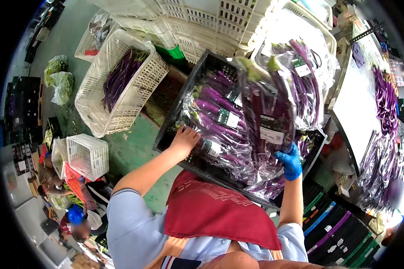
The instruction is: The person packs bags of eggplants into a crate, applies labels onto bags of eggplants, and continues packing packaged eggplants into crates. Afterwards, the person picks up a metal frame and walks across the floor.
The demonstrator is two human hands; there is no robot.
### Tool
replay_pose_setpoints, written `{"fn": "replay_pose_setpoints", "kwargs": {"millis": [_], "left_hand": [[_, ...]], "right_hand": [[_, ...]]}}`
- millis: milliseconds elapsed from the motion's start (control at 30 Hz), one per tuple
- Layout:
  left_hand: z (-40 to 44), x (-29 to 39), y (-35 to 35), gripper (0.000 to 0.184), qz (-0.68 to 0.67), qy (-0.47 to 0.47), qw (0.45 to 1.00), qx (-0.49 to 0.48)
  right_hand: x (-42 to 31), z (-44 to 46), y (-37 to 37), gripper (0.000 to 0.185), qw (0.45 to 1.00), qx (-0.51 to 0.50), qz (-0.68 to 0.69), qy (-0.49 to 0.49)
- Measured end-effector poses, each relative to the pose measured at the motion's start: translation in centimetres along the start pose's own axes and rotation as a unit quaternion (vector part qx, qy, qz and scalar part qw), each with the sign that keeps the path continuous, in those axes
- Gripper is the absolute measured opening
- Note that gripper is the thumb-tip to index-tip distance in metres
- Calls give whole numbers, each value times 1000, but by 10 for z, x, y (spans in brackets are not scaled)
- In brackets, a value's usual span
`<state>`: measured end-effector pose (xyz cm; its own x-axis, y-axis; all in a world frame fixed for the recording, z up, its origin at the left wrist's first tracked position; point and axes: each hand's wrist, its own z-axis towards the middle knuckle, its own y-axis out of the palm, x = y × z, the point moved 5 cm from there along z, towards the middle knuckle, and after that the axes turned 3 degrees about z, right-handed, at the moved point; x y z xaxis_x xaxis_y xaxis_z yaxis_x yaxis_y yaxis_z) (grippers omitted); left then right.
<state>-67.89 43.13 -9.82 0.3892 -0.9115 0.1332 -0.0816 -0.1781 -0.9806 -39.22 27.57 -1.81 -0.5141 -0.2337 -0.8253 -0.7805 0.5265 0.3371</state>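
My right hand [290, 162], in a blue glove, grips the lower end of a clear bag of eggplants [270, 105]. The bag is raised over a black crate [167, 129], its dark label with a white sticker facing up. Inside the crate, several more bagged purple eggplants [217, 114] lie side by side with similar labels. My bare left hand [185, 141] rests at the crate's near left corner, fingers apart against the ends of the bagged eggplants. Its fingertips are partly hidden.
A white basket [121, 92] of loose eggplants stands left, beside stacked white crates [202, 22]. More bagged eggplants [306, 85] lie at the upper right. A table [352, 103] holds eggplants on the right, above stacked black crates [341, 233]. Other people are at lower left and far right.
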Motion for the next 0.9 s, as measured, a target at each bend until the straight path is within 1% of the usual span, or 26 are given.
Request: {"fn": "replay_pose_setpoints", "kwargs": {"millis": [33,100,133,167,267,300,367,400,500,533,633,667,767,800,833,900], "left_hand": [[0,1,-1,32,-3,-5,1000,-20],[-6,6,-7,25,-10,-14,998,-62],[-11,10,-11,20,7,-7,999,-30],[-13,10,-12,20,-11,-11,1000,-22],[-18,7,-12,18,-53,-11,999,-4],[-23,7,-10,18,-59,-8,998,-5],[-30,7,-6,17,-71,-3,997,-10],[-30,8,-12,22,-100,5,995,-24],[-39,6,3,40,-115,-12,982,-152],[-38,5,8,41,-127,-6,965,-229],[-43,-2,29,43,-209,-37,935,-285],[-42,-3,28,35,-196,-15,958,-211],[-11,2,-16,25,-174,-64,961,-206],[-4,4,-21,16,-188,-43,980,-39],[7,7,-29,14,-214,-57,975,-14],[21,7,-20,22,-181,-30,982,45]], "right_hand": [[-13,-4,2,52,1000,5,-1,-2],[-28,-11,-6,54,999,16,-8,-35],[-35,-16,-14,54,998,33,-17,-54],[-41,-17,-17,54,996,28,-26,-86],[-52,-27,-35,56,992,64,-14,-109],[-57,-30,-38,58,990,71,-37,-117],[-61,-33,-45,61,988,69,-40,-130],[-61,-35,-52,65,988,71,-47,-129],[-61,-37,-63,69,985,82,-20,-151],[-60,-38,-68,71,984,89,-11,-153],[-63,-40,-80,71,981,92,-13,-171],[-61,-43,-88,71,982,97,-10,-162],[-71,-46,-79,59,975,107,6,-196],[-64,-47,-94,59,975,104,4,-195],[-65,-47,-92,59,976,103,-9,-194],[-66,-48,-90,59,974,98,3,-203]]}}
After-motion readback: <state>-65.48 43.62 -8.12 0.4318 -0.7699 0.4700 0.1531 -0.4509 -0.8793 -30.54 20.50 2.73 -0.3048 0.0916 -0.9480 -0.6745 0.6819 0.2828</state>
